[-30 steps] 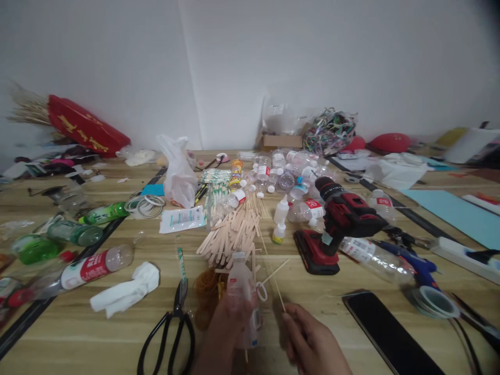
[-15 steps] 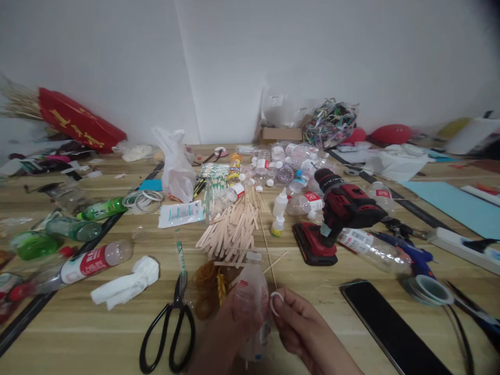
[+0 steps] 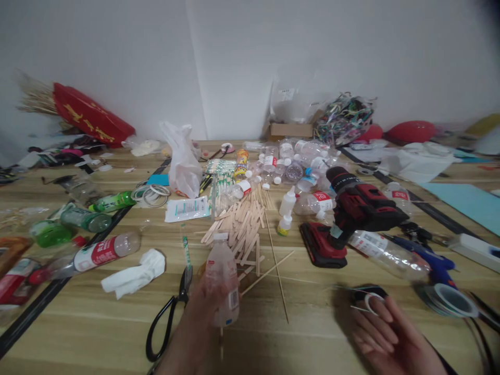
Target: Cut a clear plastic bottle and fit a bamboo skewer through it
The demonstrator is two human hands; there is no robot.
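In my left hand [image 3: 199, 307] is a small clear plastic bottle [image 3: 222, 265], gripped around its body. It leans slightly, neck away from me, and a thin stick [image 3: 222, 338] pokes out below it. My right hand [image 3: 385, 333] is off to the right, palm partly up, its curled fingers pinching a white ring [image 3: 367, 303]. A fine pale line runs leftward from near that hand; I cannot tell what it is. Under the right hand lies a black phone [image 3: 369, 292], mostly covered. Black-handled scissors [image 3: 160, 333] lie beside my left forearm, partly hidden by it.
Wooden sticks [image 3: 244, 229] are heaped ahead of the bottle, with long skewers [image 3: 277, 271] beside them. A red drill [image 3: 344, 213] stands to the right. Empty bottles [image 3: 289, 161] crowd the back. A crumpled tissue [image 3: 135, 276], a labelled bottle [image 3: 97, 255] and tape [image 3: 457, 299] lie around.
My right hand has moved right, away from the bottle, carrying the white ring over the phone. My left hand has shifted slightly left with the bottle. The view has turned a little left.
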